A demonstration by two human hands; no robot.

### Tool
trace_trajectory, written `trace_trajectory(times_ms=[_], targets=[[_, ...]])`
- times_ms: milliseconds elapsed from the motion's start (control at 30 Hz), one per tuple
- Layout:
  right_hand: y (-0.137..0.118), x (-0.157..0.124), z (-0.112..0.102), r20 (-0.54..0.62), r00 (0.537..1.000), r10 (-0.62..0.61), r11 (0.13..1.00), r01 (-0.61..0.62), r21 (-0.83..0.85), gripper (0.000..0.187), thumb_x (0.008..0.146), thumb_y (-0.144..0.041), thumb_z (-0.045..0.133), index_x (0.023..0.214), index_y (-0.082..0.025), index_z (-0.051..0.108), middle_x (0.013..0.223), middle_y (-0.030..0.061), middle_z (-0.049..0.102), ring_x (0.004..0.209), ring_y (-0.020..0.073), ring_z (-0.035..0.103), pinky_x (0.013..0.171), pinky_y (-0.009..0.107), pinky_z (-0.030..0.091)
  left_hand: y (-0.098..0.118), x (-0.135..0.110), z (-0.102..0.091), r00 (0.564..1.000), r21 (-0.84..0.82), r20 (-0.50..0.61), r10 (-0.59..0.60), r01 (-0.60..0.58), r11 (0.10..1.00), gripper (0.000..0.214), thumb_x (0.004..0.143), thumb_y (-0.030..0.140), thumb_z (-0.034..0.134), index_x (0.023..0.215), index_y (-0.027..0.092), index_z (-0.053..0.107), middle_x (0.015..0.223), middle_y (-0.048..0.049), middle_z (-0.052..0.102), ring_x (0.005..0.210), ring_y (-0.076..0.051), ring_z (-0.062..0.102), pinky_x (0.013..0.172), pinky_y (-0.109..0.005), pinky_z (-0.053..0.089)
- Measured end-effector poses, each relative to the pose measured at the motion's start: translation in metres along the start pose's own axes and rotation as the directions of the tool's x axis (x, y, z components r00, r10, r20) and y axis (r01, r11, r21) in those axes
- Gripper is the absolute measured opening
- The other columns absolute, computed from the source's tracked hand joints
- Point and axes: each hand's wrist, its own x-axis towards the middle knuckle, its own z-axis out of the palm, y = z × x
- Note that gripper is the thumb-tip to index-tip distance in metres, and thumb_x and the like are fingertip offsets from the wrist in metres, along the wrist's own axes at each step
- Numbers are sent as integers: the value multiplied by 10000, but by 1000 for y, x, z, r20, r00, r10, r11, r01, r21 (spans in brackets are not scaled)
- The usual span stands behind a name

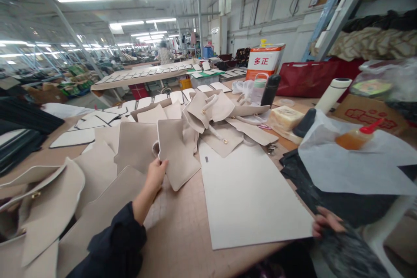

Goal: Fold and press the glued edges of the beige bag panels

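Note:
My left hand (157,173) pinches the lower left edge of a beige leather bag panel (177,152), which is tilted up from the table. Behind it lie more beige bag parts (135,145), and a handle with a gold fitting (225,141) shows farther right. My right hand (327,222) is at the near right corner of a large white board (250,200), beside a black sheet (302,182). Its fingers are curled, and what they hold, if anything, is hard to make out.
Beige bag pieces (52,200) are heaped at left. White panels with dark edges (74,137) line the table's far side. At right are a glue bottle (356,137) on white paper, a cream flask (334,94), a black bottle (270,90) and a tin can (264,61).

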Motion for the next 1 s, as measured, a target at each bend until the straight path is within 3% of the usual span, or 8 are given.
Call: trace_trajectory(times_ms=[167,300,433,567,733,867,933,1000], targets=[[-22,-5,70,220,974,49,996,-63,57,481,584,-554,741,864,-175,643,796,79,672,731,240,640,685,385,520,30,-47,-8,974,-210,210,-89,134,968,458,613,453,685,934,134,617,831,-86,709,745,-248,660,656,-348,528],[-58,-10,128,498,867,-3,992,-59,108,541,695,-611,630,995,-161,625,1006,117,648,873,252,621,793,398,484,49,-103,-11,860,-378,447,-248,433,818,439,590,349,787,952,148,640,879,-78,725,803,-240,667,718,-321,527],[-75,-18,148,668,741,-74,994,5,105,385,801,-511,562,897,-144,627,819,64,647,705,175,578,642,301,462,37,-140,-7,755,-356,565,-332,586,728,391,663,321,760,989,142,638,922,-96,721,866,-256,662,766,-338,523],[-59,-23,148,675,737,-10,991,-85,107,300,764,-453,617,776,-154,605,709,14,598,619,133,517,576,258,426,12,-151,-5,713,-284,597,-367,616,735,416,727,343,700,1064,123,597,1005,-136,694,991,-295,623,831,-388,507],[-36,-23,146,692,718,77,954,-256,159,291,725,-442,653,729,-161,576,671,0,567,596,125,508,576,260,417,-4,-139,-5,981,47,193,-11,2,999,606,723,379,662,1253,162,463,1310,-161,501,1230,-339,433,986,-499,384],[-49,-23,146,727,687,17,993,-94,66,296,755,-436,627,691,-152,576,636,-7,540,577,113,476,551,246,399,16,-133,4,754,353,324,571,-656,667,310,809,231,576,1119,239,576,1201,-99,573,1133,-270,497,972,-457,367],[-60,-24,146,766,643,-3,999,-33,31,292,762,-428,618,680,-152,571,611,-15,523,566,110,463,539,241,396,35,-135,15,653,271,483,583,-745,610,177,833,193,540,988,231,616,1000,-72,633,950,-220,567,846,-375,438],[-68,-26,148,792,610,22,999,-51,11,289,741,-426,633,677,-154,562,596,-22,508,563,111,471,531,237,406,50,-137,28,678,192,523,516,-684,704,65,817,197,554,864,192,599,864,-58,614,830,-192,570,741,-317,458]])
